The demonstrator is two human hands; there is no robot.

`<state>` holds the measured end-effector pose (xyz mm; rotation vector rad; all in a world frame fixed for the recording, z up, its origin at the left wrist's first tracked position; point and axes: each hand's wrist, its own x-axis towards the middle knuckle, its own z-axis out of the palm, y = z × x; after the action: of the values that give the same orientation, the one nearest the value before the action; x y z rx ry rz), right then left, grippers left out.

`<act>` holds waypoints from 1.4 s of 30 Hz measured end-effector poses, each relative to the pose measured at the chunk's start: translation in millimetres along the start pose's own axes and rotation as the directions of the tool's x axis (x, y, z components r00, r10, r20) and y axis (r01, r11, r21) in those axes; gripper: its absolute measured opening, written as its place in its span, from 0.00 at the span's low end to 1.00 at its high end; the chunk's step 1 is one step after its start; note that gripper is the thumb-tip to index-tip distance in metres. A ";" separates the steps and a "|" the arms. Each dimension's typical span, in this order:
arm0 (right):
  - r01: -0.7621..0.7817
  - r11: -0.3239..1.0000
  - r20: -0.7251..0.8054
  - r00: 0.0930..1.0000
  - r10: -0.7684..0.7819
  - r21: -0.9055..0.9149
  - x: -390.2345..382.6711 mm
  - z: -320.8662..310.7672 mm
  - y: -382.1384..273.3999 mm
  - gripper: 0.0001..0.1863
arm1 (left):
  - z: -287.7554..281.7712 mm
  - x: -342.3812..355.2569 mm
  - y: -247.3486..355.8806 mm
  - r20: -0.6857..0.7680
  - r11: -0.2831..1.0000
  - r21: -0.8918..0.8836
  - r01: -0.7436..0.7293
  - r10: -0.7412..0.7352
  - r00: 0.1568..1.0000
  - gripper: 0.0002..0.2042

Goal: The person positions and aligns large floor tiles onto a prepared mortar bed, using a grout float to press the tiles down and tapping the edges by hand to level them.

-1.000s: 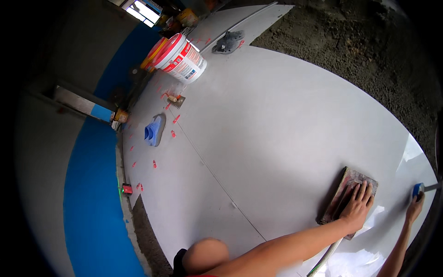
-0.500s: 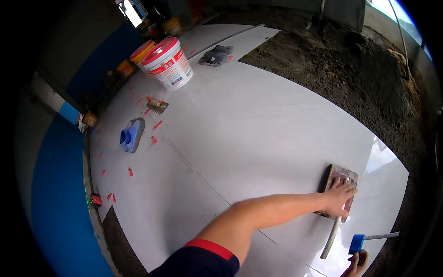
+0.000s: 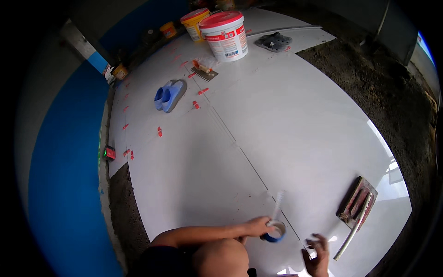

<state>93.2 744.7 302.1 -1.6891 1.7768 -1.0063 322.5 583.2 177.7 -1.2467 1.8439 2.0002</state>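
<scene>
My left hand [image 3: 259,226] is closed on a blue tape measure [image 3: 275,236] low over the large pale floor tiles [image 3: 286,129]. A short length of its blade, blurred, sticks out toward the far side, beside the dark joint between tiles. To the right, my right hand [image 3: 317,255] is raised with its fingers bent and apart, and nothing shows in it. Farther right lies a reddish, worn rectangular float [image 3: 353,203]. A pale stick [image 3: 353,235] rests across the float and runs down onto the tile.
Blue clogs [image 3: 170,96], a notched trowel [image 3: 204,72] and red tile clips [image 3: 196,105] lie at the far left. A white bucket with a red lid [image 3: 226,37] stands beyond, near dark clogs [image 3: 274,41]. Rough mortar [image 3: 350,69] borders the right; a red device [image 3: 109,153] sits by the blue wall.
My left hand has left the float and come back left; it now holds the tape measure that my right hand had. My right hand has moved left and is free. The view has turned.
</scene>
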 end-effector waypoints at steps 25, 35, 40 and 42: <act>-0.548 0.418 -0.279 0.321 0.905 0.725 -172.2 -129.3 223.5 0.35 | -135.2 22.9 -63.4 -0.628 0.800 0.595 0.076 0.404 0.666 0.39; -0.825 0.357 -0.125 0.337 0.933 0.438 27.1 -123.1 177.3 0.29 | -129.2 114.1 39.5 -0.550 0.476 0.701 0.530 -0.112 0.828 0.66; -0.773 0.583 -0.349 0.490 0.799 0.250 20.2 -271.0 90.9 0.30 | -131.5 117.4 43.3 -0.556 0.450 0.703 0.551 -0.137 0.820 0.66; -0.707 0.674 -0.497 0.516 0.698 0.214 7.2 -343.0 58.5 0.29 | -132.1 119.5 42.8 -0.554 0.458 0.699 0.548 -0.136 0.821 0.65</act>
<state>-209.0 796.7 466.8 -0.4936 2.5164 -1.1114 280.6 407.6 146.2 -1.5634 2.0418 0.4114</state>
